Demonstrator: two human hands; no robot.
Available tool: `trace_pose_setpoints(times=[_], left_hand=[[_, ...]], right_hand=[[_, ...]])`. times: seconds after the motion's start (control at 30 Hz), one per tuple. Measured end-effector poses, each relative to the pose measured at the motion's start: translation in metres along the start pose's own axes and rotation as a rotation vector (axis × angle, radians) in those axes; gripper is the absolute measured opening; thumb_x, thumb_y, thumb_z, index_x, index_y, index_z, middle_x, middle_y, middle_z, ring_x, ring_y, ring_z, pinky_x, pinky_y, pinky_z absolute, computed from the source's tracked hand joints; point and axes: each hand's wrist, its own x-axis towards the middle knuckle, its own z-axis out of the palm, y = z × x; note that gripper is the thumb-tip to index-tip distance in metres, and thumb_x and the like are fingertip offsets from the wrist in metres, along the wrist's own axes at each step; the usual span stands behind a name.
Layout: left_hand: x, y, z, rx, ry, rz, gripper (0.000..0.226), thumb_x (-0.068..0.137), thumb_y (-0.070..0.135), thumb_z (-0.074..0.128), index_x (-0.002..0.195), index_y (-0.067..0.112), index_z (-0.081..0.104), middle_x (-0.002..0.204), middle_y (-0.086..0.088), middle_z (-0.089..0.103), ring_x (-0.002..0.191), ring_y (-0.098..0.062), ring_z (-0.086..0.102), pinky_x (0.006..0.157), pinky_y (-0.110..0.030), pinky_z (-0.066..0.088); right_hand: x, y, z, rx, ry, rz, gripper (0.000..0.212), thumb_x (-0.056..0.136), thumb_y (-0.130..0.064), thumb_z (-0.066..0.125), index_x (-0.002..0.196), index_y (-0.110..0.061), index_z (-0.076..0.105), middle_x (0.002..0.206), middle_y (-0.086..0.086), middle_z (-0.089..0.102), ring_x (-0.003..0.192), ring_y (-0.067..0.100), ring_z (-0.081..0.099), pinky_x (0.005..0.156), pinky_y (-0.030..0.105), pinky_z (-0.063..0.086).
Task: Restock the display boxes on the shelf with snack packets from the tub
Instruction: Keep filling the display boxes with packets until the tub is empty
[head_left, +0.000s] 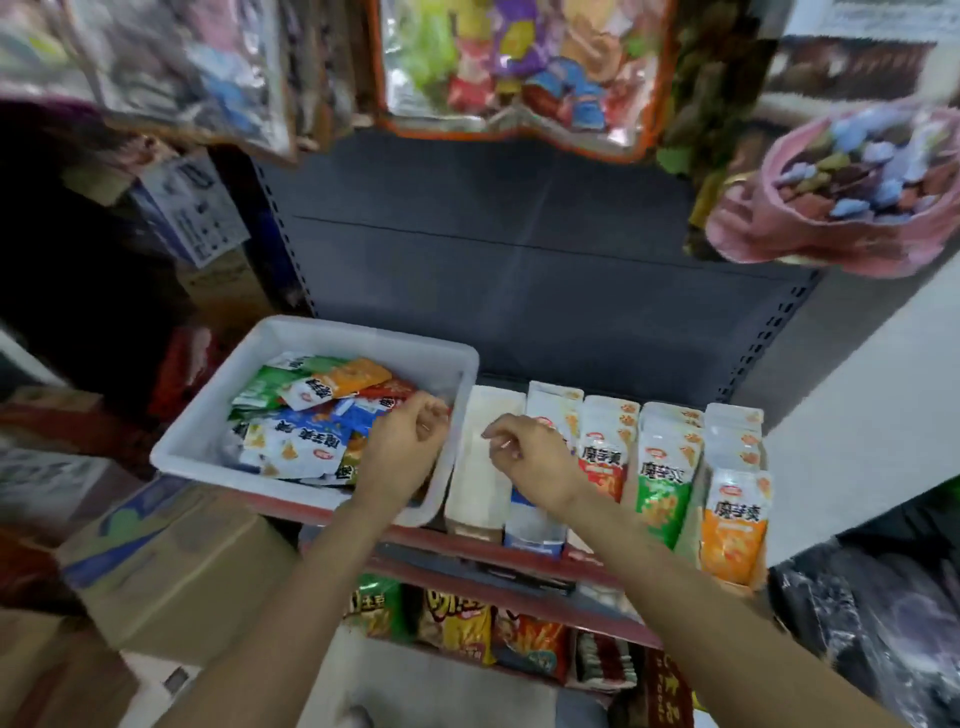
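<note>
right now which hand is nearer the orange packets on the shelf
Right. The right hand is over the display boxes, a few boxes left of the orange packets; the left hand is farther left, over the tub.
</note>
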Motion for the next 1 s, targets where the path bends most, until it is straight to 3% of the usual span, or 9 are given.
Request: trace_pose_setpoints(times=[0.13, 0.3, 0.4, 0.5, 0.57, 0.63, 0.77, 0.9, 1.0], left_hand=[[0.030, -0.063, -0.068, 0.074, 0.026, -0.106, 0.009, 0.093, 0.009, 0.050, 0.093, 0.011, 0.059, 0.070, -0.003, 0.054, 0.068, -0.020, 0.051, 0.063, -0.029, 0.040], [0.071, -0.128, -0.121, 0.123, 0.017, -0.152, 0.015, 0.093, 0.004, 0.047, 0.092, 0.003, 0.062, 0.079, -0.014, 0.053, 0.075, -0.023, 0.050, 0.067, -0.029, 0.035], [0.088, -0.152, -0.137, 0.146, -0.074, -0.196, 0.017, 0.094, 0.007, 0.049, 0.093, -0.006, 0.060, 0.094, -0.022, 0.062, 0.081, -0.029, 0.053, 0.071, -0.032, 0.039], [0.099, -0.166, -0.140, 0.177, -0.202, -0.239, 0.017, 0.092, 0.010, 0.051, 0.077, 0.005, 0.048, 0.078, -0.017, 0.054, 0.092, -0.039, 0.057, 0.078, -0.044, 0.044], [0.103, -0.168, -0.140, 0.157, -0.274, -0.242, 0.013, 0.093, 0.016, 0.053, 0.096, 0.003, 0.050, 0.080, -0.010, 0.049, 0.089, -0.033, 0.057, 0.077, -0.041, 0.045], [0.107, -0.169, -0.140, 0.105, -0.316, -0.248, 0.020, 0.094, 0.022, 0.055, 0.107, 0.009, 0.047, 0.085, -0.008, 0.052, 0.086, -0.023, 0.051, 0.074, -0.033, 0.040], [0.118, -0.175, -0.137, 0.035, -0.222, -0.370, 0.032, 0.088, 0.030, 0.065, 0.094, 0.000, 0.055, 0.092, -0.019, 0.061, 0.082, -0.028, 0.055, 0.066, -0.031, 0.038], [0.122, -0.177, -0.144, -0.029, -0.133, -0.430, 0.031, 0.089, 0.013, 0.062, 0.115, -0.004, 0.057, 0.112, -0.020, 0.063, 0.103, -0.033, 0.060, 0.080, -0.034, 0.047], [0.119, -0.178, -0.156, -0.126, -0.123, -0.348, 0.035, 0.094, 0.004, 0.053, 0.128, 0.008, 0.053, 0.120, -0.016, 0.061, 0.107, -0.029, 0.058, 0.085, -0.032, 0.046]], right_hand=[[0.046, -0.063, 0.063, -0.055, -0.084, -0.016, 0.031, 0.090, -0.008, 0.050, 0.119, -0.007, 0.060, 0.121, 0.016, 0.059, 0.110, 0.031, 0.056, 0.090, 0.029, 0.041], [0.103, -0.114, 0.129, -0.100, -0.101, 0.068, 0.045, 0.086, -0.008, 0.058, 0.131, -0.009, 0.049, 0.129, 0.017, 0.051, 0.119, 0.032, 0.049, 0.094, 0.031, 0.039], [0.125, -0.128, 0.150, -0.120, -0.135, 0.131, 0.065, 0.089, -0.012, 0.058, 0.146, -0.015, 0.028, 0.148, 0.010, 0.030, 0.133, 0.028, 0.035, 0.106, 0.033, 0.035], [0.139, -0.135, 0.164, -0.108, -0.193, 0.176, 0.072, 0.093, -0.018, 0.054, 0.151, -0.023, 0.012, 0.157, 0.004, 0.014, 0.142, 0.025, 0.022, 0.114, 0.037, 0.027], [0.146, -0.139, 0.170, -0.164, -0.202, 0.222, 0.068, 0.092, -0.021, 0.053, 0.150, -0.020, 0.017, 0.152, 0.008, 0.029, 0.137, 0.028, 0.032, 0.112, 0.043, 0.030], [0.147, -0.143, 0.173, -0.196, -0.201, 0.262, 0.053, 0.092, -0.019, 0.052, 0.141, -0.013, 0.034, 0.137, 0.011, 0.045, 0.121, 0.029, 0.046, 0.102, 0.043, 0.040], [0.143, -0.151, 0.177, -0.205, -0.189, 0.203, 0.028, 0.092, -0.011, 0.048, 0.118, -0.005, 0.051, 0.122, 0.013, 0.050, 0.114, 0.031, 0.047, 0.090, 0.033, 0.040], [0.139, -0.157, 0.179, -0.175, -0.216, 0.185, 0.044, 0.091, -0.008, 0.049, 0.135, -0.010, 0.046, 0.137, 0.009, 0.042, 0.130, 0.030, 0.034, 0.107, 0.035, 0.033], [0.139, -0.162, 0.174, -0.127, -0.063, 0.183, 0.052, 0.091, -0.007, 0.051, 0.140, -0.017, 0.038, 0.144, 0.008, 0.030, 0.135, 0.027, 0.026, 0.109, 0.033, 0.029]])
